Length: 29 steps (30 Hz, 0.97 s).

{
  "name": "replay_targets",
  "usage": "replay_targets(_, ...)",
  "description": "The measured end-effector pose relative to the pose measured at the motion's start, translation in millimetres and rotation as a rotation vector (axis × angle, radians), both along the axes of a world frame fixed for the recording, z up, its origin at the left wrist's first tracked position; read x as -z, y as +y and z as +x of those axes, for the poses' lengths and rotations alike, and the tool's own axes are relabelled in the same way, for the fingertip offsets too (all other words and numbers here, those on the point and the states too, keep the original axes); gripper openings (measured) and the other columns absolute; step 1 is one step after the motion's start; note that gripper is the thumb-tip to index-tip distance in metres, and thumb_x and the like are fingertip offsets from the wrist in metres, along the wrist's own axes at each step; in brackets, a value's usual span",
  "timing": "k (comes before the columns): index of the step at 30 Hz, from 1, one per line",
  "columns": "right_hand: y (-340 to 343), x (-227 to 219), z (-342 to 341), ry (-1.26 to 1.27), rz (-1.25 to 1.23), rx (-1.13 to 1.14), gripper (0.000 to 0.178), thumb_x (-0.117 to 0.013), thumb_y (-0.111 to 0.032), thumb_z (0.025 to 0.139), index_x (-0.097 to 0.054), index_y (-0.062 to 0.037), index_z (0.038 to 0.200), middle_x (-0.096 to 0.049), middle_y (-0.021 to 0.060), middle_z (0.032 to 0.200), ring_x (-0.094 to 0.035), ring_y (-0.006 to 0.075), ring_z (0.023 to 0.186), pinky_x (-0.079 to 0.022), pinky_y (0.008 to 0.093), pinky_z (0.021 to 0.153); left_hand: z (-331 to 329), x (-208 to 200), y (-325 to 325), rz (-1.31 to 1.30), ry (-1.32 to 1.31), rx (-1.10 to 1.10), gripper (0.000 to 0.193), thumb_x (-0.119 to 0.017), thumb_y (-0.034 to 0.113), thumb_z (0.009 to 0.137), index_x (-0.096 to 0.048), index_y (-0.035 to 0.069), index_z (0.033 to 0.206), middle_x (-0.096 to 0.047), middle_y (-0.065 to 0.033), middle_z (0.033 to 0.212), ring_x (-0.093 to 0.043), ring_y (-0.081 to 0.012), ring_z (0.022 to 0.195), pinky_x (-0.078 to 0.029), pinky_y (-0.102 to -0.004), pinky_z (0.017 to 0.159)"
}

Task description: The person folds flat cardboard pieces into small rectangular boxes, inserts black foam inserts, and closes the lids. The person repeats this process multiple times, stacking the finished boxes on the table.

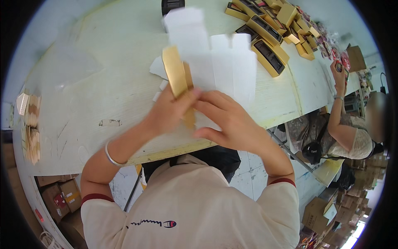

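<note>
A narrow gold cardboard box (pixel 174 70) stands tilted above the table, with an open flap along its right side. My left hand (pixel 170 107) is closed around its lower part, wearing a bangle at the wrist. Close against the box on the right is my right hand (pixel 234 118), its fingers stretched out and the thumb apart. The fingertips reach the box or my left fingers; blur hides which. Under and beyond the hands lie flat white cardboard blanks (pixel 234 68), one of them blurred. A black tray-like piece (pixel 172 5) is at the far edge of the view.
Gold boxes with black inserts (pixel 269 58) are heaped at the far right. A clear plastic sheet (pixel 74 66) lies on the table's left, near a stack of folded cartons (pixel 32 124). At right, another person (pixel 348 133) handles a small item. Cardboard boxes (pixel 317 213) stand on the floor.
</note>
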State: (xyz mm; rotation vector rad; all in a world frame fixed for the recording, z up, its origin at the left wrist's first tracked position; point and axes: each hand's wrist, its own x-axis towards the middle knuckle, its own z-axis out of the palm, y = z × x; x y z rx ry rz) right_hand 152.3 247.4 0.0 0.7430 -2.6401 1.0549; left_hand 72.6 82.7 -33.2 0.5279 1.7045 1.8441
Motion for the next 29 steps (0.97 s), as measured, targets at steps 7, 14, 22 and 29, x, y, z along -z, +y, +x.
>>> replay_targets(7,53.4,-0.6,26.0,0.505,0.652,0.045,0.035,-0.068,-0.023,0.076,-0.064,-0.0108,0.108,-0.059,0.0100,0.117,-0.056,0.0255,0.110,-0.043,0.0438,0.094,-71.2,-22.4,-12.7,-0.504,-0.096,0.475,0.045,-0.061,0.032,0.087,-0.052,0.000,0.118,-0.058,-0.0058,0.106,-0.055,-0.0177,0.095,-0.044,-0.0321,0.082)
replay_targets(14,57.8,41.9,-3.8,-0.074,0.313,-0.071,0.014,-0.070,-0.012,0.077,-0.066,-0.0043,0.088,-0.064,0.0084,0.087,-0.060,0.0266,0.078,-0.046,0.0359,0.073,-65.7,0.9,27.5,-0.852,0.671,0.568,0.048,-0.066,0.034,0.082,-0.054,0.004,0.117,-0.057,-0.0122,0.108,-0.053,-0.0255,0.101,-0.045,-0.0390,0.081)
replay_targets(22,52.1,47.0,-44.6,-0.621,-0.034,0.088,0.020,-0.070,-0.013,0.081,-0.060,-0.0029,0.096,-0.058,0.0090,0.069,-0.052,0.0200,0.063,-0.042,0.0303,0.060,-1.0,9.9,-10.7,-0.657,1.311,0.278,0.050,-0.075,0.027,0.070,-0.058,0.005,0.112,-0.055,-0.0094,0.103,-0.053,-0.0268,0.096,-0.046,-0.0371,0.078)
replay_targets(29,39.1,49.4,-24.4,-0.023,0.244,0.148,0.028,-0.069,-0.018,0.085,-0.057,-0.0072,0.107,-0.060,0.0049,0.095,-0.057,0.0180,0.083,-0.046,0.0350,0.073,-9.1,37.6,-16.0,-0.651,1.546,0.184,0.050,-0.073,0.017,0.072,-0.057,0.004,0.118,-0.051,-0.0120,0.115,-0.049,-0.0262,0.110,-0.044,-0.0362,0.087)
